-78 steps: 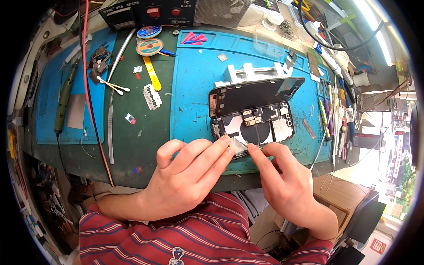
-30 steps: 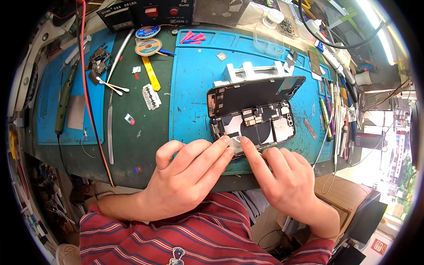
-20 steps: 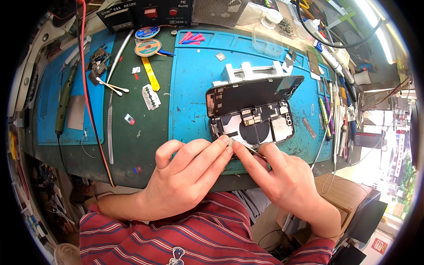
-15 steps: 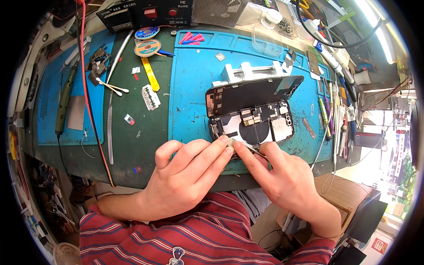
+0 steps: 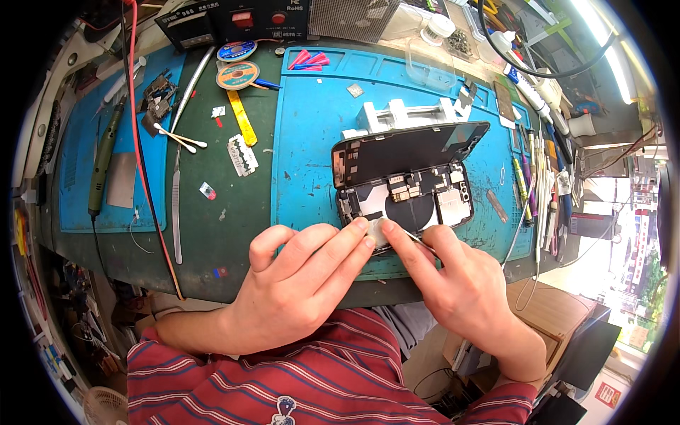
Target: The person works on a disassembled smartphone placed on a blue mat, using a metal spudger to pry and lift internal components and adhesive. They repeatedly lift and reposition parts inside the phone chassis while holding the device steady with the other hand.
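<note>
An opened smartphone (image 5: 450, 205) lies on the blue mat, its inner boards bare and its dark screen (image 5: 407, 152) tilted up behind it against a white slotted stand (image 5: 407, 115). At the phone's near left edge, my left hand (image 5: 290, 290) pinches a small whitish, translucent piece (image 5: 376, 227) between thumb and fingertips. My right hand (image 5: 464, 287) grips a thin metal tool (image 5: 419, 241), mostly hidden in the fingers. Its index fingertip touches the right side of the whitish piece. What lies under the fingertips is hidden.
Left of the blue mat (image 5: 304, 170) lie a razor blade (image 5: 241, 155), cotton swabs (image 5: 183, 139) and a scalpel handle (image 5: 176, 212). Screwdrivers and pens (image 5: 542, 177) line the right side. Solder spools (image 5: 238, 76) and a black powered unit (image 5: 241, 25) stand at the back.
My right hand has shifted slightly right, its index finger drawing away from the left fingertips. More of the whitish piece now shows between them. My left hand has barely moved.
</note>
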Demonstrator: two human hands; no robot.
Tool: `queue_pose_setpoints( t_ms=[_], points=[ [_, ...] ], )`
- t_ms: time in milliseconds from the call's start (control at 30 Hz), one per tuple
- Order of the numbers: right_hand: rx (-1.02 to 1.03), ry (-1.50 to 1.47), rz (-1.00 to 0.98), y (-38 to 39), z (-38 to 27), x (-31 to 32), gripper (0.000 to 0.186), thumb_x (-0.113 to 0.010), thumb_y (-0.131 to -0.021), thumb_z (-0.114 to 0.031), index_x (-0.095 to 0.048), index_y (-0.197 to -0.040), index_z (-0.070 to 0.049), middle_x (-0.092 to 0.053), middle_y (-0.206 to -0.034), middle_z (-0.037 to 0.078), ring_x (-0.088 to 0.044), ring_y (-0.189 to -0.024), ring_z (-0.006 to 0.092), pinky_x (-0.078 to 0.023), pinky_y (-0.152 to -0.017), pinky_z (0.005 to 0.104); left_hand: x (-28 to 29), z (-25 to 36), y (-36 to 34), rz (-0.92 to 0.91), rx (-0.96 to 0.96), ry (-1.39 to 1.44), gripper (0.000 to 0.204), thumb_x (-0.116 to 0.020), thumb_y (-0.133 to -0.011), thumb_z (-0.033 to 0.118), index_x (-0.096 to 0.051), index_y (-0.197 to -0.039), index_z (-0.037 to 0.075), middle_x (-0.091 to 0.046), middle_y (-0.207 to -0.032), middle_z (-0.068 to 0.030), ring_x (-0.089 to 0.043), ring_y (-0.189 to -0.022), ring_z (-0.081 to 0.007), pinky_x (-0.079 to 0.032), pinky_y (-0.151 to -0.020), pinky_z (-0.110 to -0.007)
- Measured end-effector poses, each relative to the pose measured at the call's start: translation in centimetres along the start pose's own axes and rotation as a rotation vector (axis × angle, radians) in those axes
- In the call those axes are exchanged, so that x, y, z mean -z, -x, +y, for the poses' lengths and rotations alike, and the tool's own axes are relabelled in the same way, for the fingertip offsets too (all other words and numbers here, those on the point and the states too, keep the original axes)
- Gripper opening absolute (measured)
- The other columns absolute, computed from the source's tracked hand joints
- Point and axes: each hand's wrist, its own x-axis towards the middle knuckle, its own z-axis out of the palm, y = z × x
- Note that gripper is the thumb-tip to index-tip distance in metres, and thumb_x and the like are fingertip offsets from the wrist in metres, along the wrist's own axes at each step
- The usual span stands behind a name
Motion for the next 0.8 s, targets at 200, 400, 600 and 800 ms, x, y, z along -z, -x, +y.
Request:
queue_pose_setpoints(
  t_ms=[200, 400, 600, 800],
  points=[
    [-0.039, -0.107, -0.027, 0.0, 0.0, 0.1, 0.06, -0.073, -0.095, -0.005, -0.066, -0.155, -0.01, -0.055, -0.099, 0.005, -0.066, -0.071, 0.0147, -0.057, -0.054, 0.0314, 0.0, 0.0, 0.0, 0.005, 0.002, 0.002, 0.043, -0.086, -0.082, 0.011, -0.084, -0.125, 0.009, -0.078, -0.135, -0.0005, -0.068, -0.107, -0.0145, -0.036, -0.096, -0.037],
    [-0.159, -0.38, -0.055, -0.2, -0.1, 0.4, 0.058, -0.071, -0.093, 0.0, -0.067, -0.151, -0.006, -0.059, -0.108, 0.008, -0.071, -0.074, 0.0221, -0.059, -0.056, 0.0359, 0.0, 0.0, 0.0, 0.004, 0.001, 0.0, 0.044, -0.086, -0.081, 0.01, -0.084, -0.124, 0.008, -0.078, -0.136, -0.0012, -0.068, -0.107, -0.0149, -0.037, -0.095, -0.037],
    [-0.084, -0.322, 0.048, 0.4, -0.1, -0.5, 0.052, -0.071, -0.09, -0.001, -0.069, -0.142, 0.002, -0.062, -0.108, 0.008, -0.071, -0.081, 0.0217, -0.059, -0.061, 0.0358, 0.1, 0.1, -0.1, 0.003, 0.001, 0.011, 0.044, -0.085, -0.081, 0.01, -0.083, -0.125, 0.008, -0.078, -0.135, -0.0014, -0.068, -0.107, -0.0148, -0.036, -0.096, -0.037],
    [0.032, -0.038, 0.143, -0.1, 0.0, -0.3, 0.057, -0.072, -0.087, -0.004, -0.071, -0.144, 0.0, -0.06, -0.102, 0.006, -0.062, -0.082, 0.0177, -0.051, -0.06, 0.0301, 0.1, 0.1, 0.0, -0.003, 0.006, 0.004, 0.044, -0.086, -0.081, 0.01, -0.083, -0.125, 0.008, -0.078, -0.136, -0.0014, -0.068, -0.107, -0.0148, -0.037, -0.096, -0.038]
  ],
)
